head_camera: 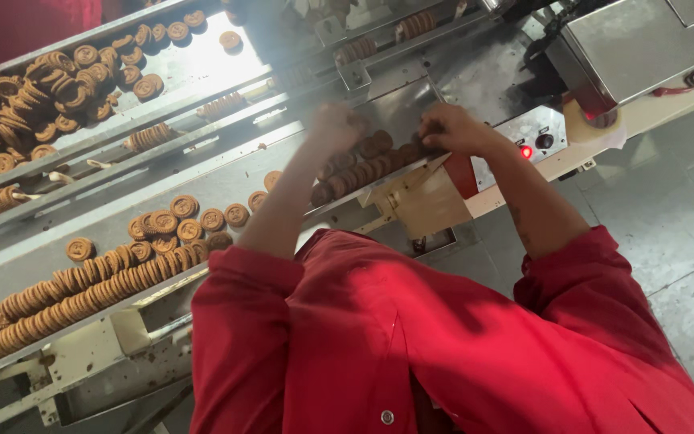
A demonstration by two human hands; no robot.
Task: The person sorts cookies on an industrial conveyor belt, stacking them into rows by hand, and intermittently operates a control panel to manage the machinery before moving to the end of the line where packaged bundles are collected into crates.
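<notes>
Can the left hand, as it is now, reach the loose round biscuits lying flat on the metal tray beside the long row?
Probably yes. The left hand rests on the short biscuit row, and the loose round biscuits lie on the same metal tray on that arm's side. Nothing stands between them; only the arm would need to draw back.

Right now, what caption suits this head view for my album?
Both hands, left and right, press a row of round brown biscuits on a metal conveyor tray.

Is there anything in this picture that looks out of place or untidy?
Yes. Several round biscuits lie flat and scattered on the metal tray, outside the neat row of upright biscuits along its front edge. Both hands, left and right, work on another row.
</notes>
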